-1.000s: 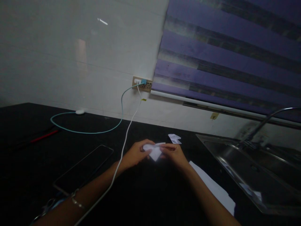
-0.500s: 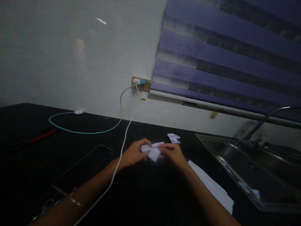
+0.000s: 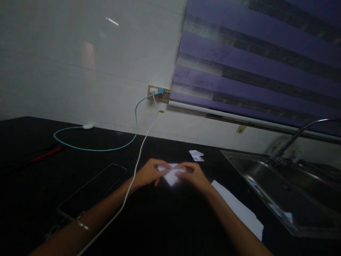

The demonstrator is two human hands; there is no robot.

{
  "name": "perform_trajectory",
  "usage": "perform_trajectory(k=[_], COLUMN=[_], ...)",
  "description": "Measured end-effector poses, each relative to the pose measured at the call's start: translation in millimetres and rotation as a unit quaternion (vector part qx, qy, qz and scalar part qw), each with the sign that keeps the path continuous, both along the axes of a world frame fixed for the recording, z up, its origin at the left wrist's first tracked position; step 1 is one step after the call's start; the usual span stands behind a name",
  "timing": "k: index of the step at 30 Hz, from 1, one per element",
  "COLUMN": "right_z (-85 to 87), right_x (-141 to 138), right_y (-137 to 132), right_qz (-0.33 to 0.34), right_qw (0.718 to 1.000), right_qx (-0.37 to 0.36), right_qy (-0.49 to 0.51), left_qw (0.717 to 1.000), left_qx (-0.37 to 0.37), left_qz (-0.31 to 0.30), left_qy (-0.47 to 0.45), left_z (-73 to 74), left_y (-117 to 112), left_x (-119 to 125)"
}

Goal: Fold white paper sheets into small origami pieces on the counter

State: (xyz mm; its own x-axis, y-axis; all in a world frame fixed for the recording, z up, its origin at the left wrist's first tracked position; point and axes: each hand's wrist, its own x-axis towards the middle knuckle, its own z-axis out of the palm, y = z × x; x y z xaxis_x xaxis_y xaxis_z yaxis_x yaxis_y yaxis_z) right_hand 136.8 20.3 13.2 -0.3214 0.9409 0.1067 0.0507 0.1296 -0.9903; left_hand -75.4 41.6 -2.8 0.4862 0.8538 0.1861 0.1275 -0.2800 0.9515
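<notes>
A small folded white paper is held between my two hands, its pointed corner facing me. My left hand pinches its left side, with the thumb and index finger near the upper middle. On the other side, my right hand grips the paper, fingertips close to those of the left. The fingers cover much of its upper part. Just beyond my right hand lies another folded paper piece on the dark counter. White paper sheets lie beside my right forearm.
A phone lies left of my left forearm. A white cable runs from the wall socket across that forearm. A teal cable loops on the counter. At right is a metal sink with a faucet.
Both hands have drawn closer together on the paper, and their thumbs and index fingers now meet near its upper middle. The paper's outer corners are more covered.
</notes>
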Motion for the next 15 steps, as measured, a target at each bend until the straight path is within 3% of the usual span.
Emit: perform_trajectory(k=[3,10,15], right_z=[1.7,-1.2,-1.8], right_x=[-1.4,0.7,1.8], right_y=[-2.7,1.4,2.2], right_qz=[0.049,-0.021,-0.047], right_qw=[0.999,1.000,0.999], right_qx=[-0.008,0.008,0.011], right_qy=[-0.013,0.003,0.016], left_qw=[1.000,0.997,0.998], left_qx=[0.005,0.000,0.001], left_qz=[0.003,-0.046,-0.028], left_qy=[0.004,-0.054,-0.051], left_z=[-0.8,4.1,3.6], left_y=[-0.3,-0.6,2.9], left_x=[0.1,-2.6,-4.4])
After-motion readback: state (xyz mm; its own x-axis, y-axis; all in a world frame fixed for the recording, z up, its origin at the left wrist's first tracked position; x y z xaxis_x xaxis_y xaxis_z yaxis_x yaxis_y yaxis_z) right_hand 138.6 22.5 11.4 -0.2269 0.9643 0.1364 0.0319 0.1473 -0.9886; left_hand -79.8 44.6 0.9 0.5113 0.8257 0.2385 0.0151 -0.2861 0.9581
